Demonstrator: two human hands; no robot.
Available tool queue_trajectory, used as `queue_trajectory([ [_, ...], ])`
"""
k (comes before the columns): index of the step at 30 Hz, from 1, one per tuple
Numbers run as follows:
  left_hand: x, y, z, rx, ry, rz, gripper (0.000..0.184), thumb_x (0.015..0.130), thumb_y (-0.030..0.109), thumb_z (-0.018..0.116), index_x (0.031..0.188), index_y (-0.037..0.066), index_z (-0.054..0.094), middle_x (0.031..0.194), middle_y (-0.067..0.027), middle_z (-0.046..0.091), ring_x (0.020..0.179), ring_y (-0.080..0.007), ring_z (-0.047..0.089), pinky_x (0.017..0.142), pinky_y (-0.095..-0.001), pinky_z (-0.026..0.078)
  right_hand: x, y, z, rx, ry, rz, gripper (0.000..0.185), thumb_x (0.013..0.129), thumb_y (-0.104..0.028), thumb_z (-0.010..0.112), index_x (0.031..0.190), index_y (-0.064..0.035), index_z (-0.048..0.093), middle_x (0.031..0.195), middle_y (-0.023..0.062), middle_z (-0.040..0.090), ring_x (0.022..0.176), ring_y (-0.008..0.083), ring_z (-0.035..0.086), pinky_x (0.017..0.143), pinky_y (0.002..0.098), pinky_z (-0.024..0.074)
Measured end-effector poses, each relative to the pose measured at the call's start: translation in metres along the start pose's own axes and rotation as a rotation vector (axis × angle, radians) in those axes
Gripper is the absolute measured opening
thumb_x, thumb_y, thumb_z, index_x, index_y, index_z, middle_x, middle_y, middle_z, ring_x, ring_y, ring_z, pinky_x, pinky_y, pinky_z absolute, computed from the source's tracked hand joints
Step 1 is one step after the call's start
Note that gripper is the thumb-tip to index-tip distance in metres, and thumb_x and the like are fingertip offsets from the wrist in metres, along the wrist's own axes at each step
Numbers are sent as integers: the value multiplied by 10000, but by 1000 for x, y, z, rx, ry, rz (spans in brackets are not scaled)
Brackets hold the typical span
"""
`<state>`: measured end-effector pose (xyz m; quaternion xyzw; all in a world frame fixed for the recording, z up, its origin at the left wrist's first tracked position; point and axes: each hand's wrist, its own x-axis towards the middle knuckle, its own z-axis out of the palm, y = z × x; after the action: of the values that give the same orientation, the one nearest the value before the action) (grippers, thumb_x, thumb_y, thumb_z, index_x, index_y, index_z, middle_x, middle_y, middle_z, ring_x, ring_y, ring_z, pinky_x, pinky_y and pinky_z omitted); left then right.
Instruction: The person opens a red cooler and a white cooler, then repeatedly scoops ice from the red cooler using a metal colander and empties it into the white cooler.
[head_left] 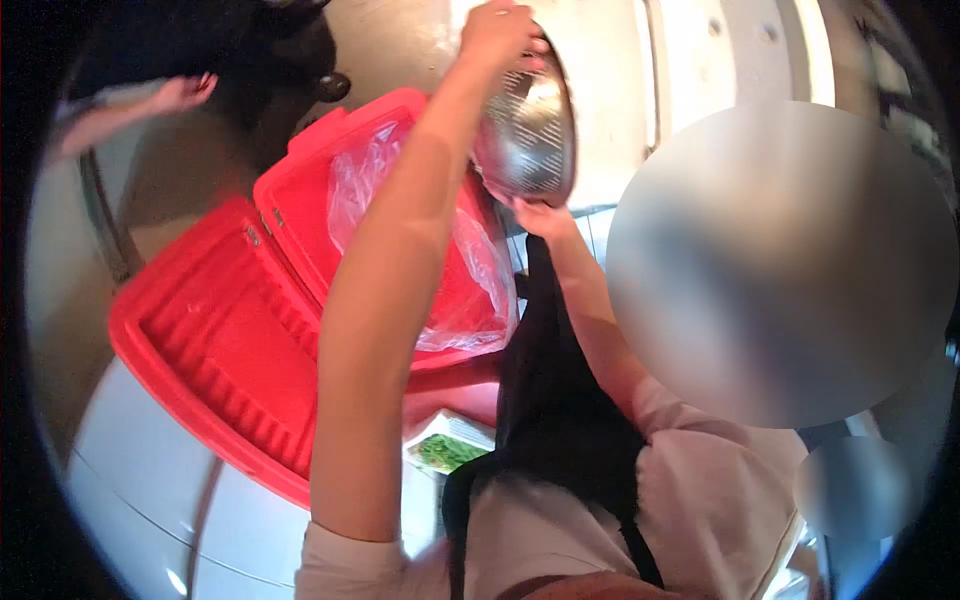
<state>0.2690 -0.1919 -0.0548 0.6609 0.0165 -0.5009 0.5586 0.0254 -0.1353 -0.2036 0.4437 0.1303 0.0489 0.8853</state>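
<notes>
A perforated metal colander [530, 130] is tipped on its side, above the right edge of a red bin [300, 185]. My left hand [500, 38] grips its upper rim, the arm reaching across the bin. Lower down, my right hand [540, 217] holds the bottom rim, its fingers partly hidden by the colander. A clear plastic bag [470, 265] lines the bin. What the colander contains, if anything, cannot be made out.
The bin's red ridged lid [220, 345] lies folded open at the left. A pack with a green picture [447, 447] is beside the bin. Another person's hand [185, 92] shows at upper left. Large blurred discs cover part of the right side.
</notes>
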Motion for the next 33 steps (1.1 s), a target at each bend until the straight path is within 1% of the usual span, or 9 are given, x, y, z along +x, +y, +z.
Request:
queue_trajectory([
  [1,-7,1,0,-57,-38,30,668,742,220,619,1308,55,305,1197,-250,463,1065,-394,474,950,-436,374,8,-7,-15,-117,-13,-103,504,887,-286,353,1344,-88,272,1403,141,251,1276,337,262,1002,451,350],
  [2,-55,3,-1,93,30,295,388,857,194,523,1179,-12,461,995,-131,603,813,-184,594,660,-291,521,14,5,-3,-63,130,-222,421,895,-206,373,1295,-76,354,1347,143,351,1224,328,353,1002,413,358],
  [5,-140,-17,-41,223,-11,301,478,869,255,527,1256,0,407,1116,-89,561,964,-163,561,785,-282,472,7,39,35,-388,516,-532,349,790,-97,536,1114,28,495,1128,166,542,1061,315,511,933,479,414],
  [8,-235,-60,-107,450,199,172,422,893,226,512,1260,35,427,1158,-105,524,1022,-188,527,840,-296,441,2,18,18,-447,555,-578,356,720,-64,481,1061,28,519,1155,166,480,1101,309,463,948,508,384],
  [10,-299,-109,-184,496,396,42,384,906,180,482,1273,80,428,1162,-103,516,1009,-192,523,805,-312,455,2,-13,-4,-551,249,-379,369,723,-63,476,1078,36,482,1190,210,445,1134,333,439,973,514,350],
  [13,-407,-144,-290,1002,652,281,385,861,93,505,1225,-14,440,1204,-156,480,1064,-247,491,869,-357,434,3,5,17,-185,212,-301,413,733,-82,475,1122,50,430,1190,263,427,1146,396,419,989,517,325],
  [17,-518,-147,-341,1429,1060,312,366,844,145,495,1184,9,481,1213,-157,467,1125,-292,440,896,-467,396,10,39,30,-600,327,-428,583,775,-188,495,1253,67,278,1231,311,356,1092,490,426,916,597,357],
  [22,-533,-159,-335,1969,1175,517,364,833,198,487,1174,72,505,1221,-147,465,1098,-350,448,877,-498,381,18,72,18,-710,693,-586,668,754,-325,555,1253,30,289,1257,309,307,1061,465,449,831,632,399],
  [33,-566,-162,-389,1808,1206,461,527,820,318,488,1276,73,391,1259,-191,429,1085,-395,451,865,-490,396,-30,160,-18,-1113,760,-591,324,728,-259,591,991,-86,512,1018,148,427,943,308,451,765,613,439],
])
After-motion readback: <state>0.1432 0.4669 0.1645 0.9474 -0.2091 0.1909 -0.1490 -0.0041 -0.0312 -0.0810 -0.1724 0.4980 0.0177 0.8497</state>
